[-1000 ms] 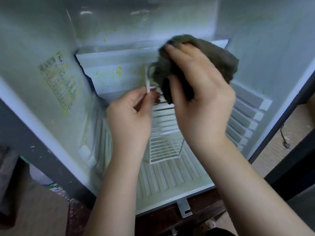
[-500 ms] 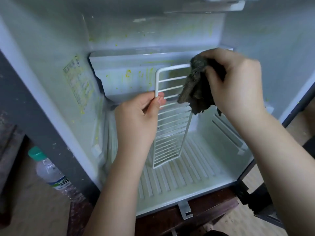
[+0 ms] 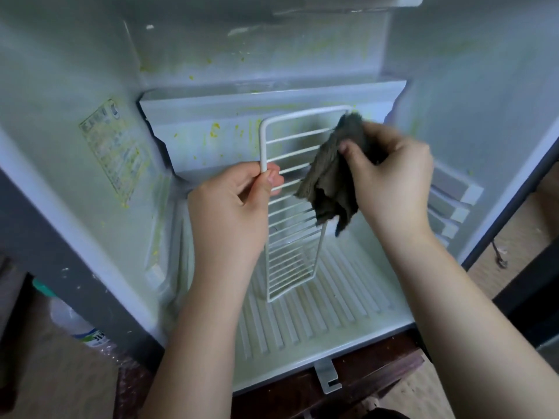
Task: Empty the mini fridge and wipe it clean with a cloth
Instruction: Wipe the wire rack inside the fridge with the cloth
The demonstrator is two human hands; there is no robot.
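The mini fridge (image 3: 75,71) stands open on a dark wooden surface (image 3: 363,379). Its white plastic walls are flecked with yellow and its floor (image 3: 332,322) is ribbed. Inside, a white wire rack (image 3: 290,237) stands on end on that floor. The left hand (image 3: 230,213) pinches its left rail, while the right hand (image 3: 393,176) grips a dark, fuzzy cloth (image 3: 329,182) at its right edge. A clear bottle (image 3: 75,325) sits outside, near left.

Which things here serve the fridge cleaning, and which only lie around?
For the job: mini fridge, wire shelf in the left hand, dark cloth in the right hand.
Lying about: plastic bottle beside the fridge.
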